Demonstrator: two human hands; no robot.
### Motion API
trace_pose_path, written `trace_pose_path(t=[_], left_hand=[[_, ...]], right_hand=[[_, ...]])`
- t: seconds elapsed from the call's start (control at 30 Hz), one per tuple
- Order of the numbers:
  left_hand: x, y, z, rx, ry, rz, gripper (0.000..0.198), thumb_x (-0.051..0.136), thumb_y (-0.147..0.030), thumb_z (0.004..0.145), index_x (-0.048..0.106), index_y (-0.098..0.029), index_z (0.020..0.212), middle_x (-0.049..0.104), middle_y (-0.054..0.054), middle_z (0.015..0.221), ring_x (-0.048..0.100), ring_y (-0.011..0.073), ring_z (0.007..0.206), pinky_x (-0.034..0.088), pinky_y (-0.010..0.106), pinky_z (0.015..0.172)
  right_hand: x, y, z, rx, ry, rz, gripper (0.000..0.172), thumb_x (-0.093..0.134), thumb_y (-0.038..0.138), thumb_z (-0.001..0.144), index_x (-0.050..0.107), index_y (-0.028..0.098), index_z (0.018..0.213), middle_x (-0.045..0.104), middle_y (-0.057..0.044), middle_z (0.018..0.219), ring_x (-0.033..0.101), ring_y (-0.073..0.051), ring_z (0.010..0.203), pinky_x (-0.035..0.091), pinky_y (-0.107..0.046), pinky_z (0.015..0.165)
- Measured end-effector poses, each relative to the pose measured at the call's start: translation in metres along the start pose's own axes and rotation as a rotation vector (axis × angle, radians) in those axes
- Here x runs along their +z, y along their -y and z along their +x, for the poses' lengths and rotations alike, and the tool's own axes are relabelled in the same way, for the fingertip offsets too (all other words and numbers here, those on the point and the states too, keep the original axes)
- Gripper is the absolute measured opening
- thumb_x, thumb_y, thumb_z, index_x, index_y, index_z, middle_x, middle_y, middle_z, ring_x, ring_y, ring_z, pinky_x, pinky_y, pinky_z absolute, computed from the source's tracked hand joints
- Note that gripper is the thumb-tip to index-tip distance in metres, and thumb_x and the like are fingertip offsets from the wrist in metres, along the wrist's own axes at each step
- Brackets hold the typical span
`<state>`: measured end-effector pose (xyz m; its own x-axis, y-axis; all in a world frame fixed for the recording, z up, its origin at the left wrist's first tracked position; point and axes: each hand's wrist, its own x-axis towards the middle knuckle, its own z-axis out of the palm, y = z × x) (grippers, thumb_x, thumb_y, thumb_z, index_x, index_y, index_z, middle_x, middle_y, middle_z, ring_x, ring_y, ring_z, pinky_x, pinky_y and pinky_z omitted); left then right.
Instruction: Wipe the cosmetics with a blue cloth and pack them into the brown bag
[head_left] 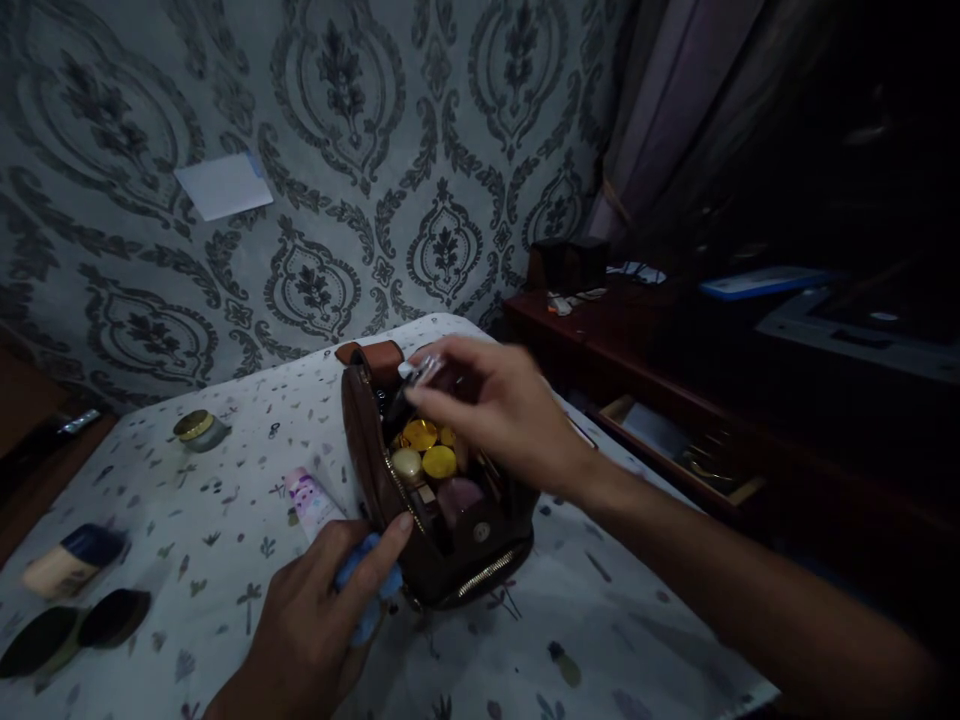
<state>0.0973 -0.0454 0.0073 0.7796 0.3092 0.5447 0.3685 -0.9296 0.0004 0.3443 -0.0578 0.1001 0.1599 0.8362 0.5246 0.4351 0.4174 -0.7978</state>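
Observation:
A brown zip pouch (375, 455) stands open on the patterned tablecloth (225, 500), with gold-capped items (427, 450) inside. My right hand (499, 410) hovers over the pouch's opening, fingers pinched on a small silver-tipped item (420, 372). My left hand (322, 610) rests at the pouch's near left edge, holding a blue cloth-like thing (367, 590) while its fingertip touches the zip rim.
A pink tube (311, 500) lies left of the pouch. A gold-lidded jar (199, 430), a cream bottle with a dark cap (71, 560) and an open dark compact (75, 630) lie further left. A dark wooden dresser (675, 390) with an open drawer stands right.

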Motion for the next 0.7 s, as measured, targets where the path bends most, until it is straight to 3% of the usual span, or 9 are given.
trace_pose_path(t=[0.1, 0.17, 0.23, 0.33, 0.43, 0.53, 0.7], left_hand=[[0.000, -0.001, 0.000, 0.004, -0.001, 0.002, 0.068, 0.043, -0.006, 0.089, 0.034, -0.023, 0.155, 0.059, 0.011, 0.104, 0.060, 0.0179, 0.088, 0.052, 0.021, 0.063], [0.000, -0.001, 0.000, 0.009, 0.001, 0.010, 0.069, 0.043, -0.006, 0.089, 0.034, -0.022, 0.155, 0.059, 0.011, 0.104, 0.060, 0.0180, 0.089, 0.052, 0.021, 0.064], [0.000, 0.000, 0.000, 0.008, 0.008, 0.018, 0.071, 0.043, -0.005, 0.087, 0.033, -0.023, 0.155, 0.059, 0.011, 0.104, 0.061, 0.0179, 0.088, 0.051, 0.021, 0.064], [0.000, 0.001, 0.000, 0.007, 0.018, 0.015, 0.071, 0.044, -0.005, 0.087, 0.033, -0.023, 0.155, 0.060, 0.011, 0.103, 0.062, 0.0171, 0.088, 0.051, 0.019, 0.064], [-0.001, 0.002, 0.000, 0.019, 0.020, 0.021, 0.070, 0.046, -0.007, 0.089, 0.031, -0.023, 0.156, 0.060, 0.010, 0.103, 0.063, 0.0164, 0.089, 0.052, 0.019, 0.065], [0.000, 0.001, 0.000, 0.000, 0.015, 0.032, 0.070, 0.045, -0.008, 0.090, 0.030, -0.025, 0.157, 0.060, 0.010, 0.103, 0.063, 0.0168, 0.088, 0.053, 0.020, 0.066], [0.000, 0.000, 0.002, 0.019, -0.018, 0.039, 0.068, 0.043, -0.011, 0.093, 0.027, -0.025, 0.158, 0.058, 0.010, 0.103, 0.062, 0.0176, 0.086, 0.051, 0.021, 0.060]], right_hand=[[-0.013, 0.016, 0.004, -0.013, -0.344, 0.313, 0.012, 0.061, 0.035, 0.092, 0.060, 0.023, 0.088, 0.065, 0.001, 0.087, 0.066, -0.015, 0.087, 0.053, -0.027, 0.075], [-0.013, 0.019, 0.003, 0.064, -0.364, 0.510, 0.024, 0.053, 0.046, 0.096, 0.055, 0.023, 0.090, 0.065, 0.000, 0.087, 0.067, -0.015, 0.083, 0.055, -0.027, 0.071], [-0.011, 0.016, 0.001, 0.165, -0.222, 0.581, 0.033, 0.048, 0.056, 0.096, 0.052, 0.023, 0.093, 0.063, 0.001, 0.078, 0.064, -0.014, 0.067, 0.053, -0.026, 0.060], [-0.014, 0.011, 0.004, 0.166, 0.011, 0.420, 0.036, 0.042, 0.057, 0.099, 0.053, 0.022, 0.096, 0.057, 0.005, 0.066, 0.052, -0.010, 0.048, 0.044, -0.022, 0.048], [-0.028, 0.010, 0.012, 0.019, 0.292, -0.005, 0.026, 0.045, 0.041, 0.101, 0.060, 0.020, 0.096, 0.061, 0.002, 0.073, 0.056, -0.011, 0.058, 0.043, -0.022, 0.054], [-0.038, 0.015, 0.018, -0.117, 0.546, -0.489, 0.009, 0.061, 0.021, 0.091, 0.067, 0.022, 0.097, 0.067, -0.001, 0.084, 0.061, -0.015, 0.073, 0.042, -0.025, 0.063], [-0.023, 0.032, 0.015, -0.262, 0.871, -0.881, 0.024, 0.078, 0.004, 0.070, 0.071, 0.017, 0.089, 0.071, -0.005, 0.084, 0.065, -0.021, 0.075, 0.040, -0.030, 0.061]])
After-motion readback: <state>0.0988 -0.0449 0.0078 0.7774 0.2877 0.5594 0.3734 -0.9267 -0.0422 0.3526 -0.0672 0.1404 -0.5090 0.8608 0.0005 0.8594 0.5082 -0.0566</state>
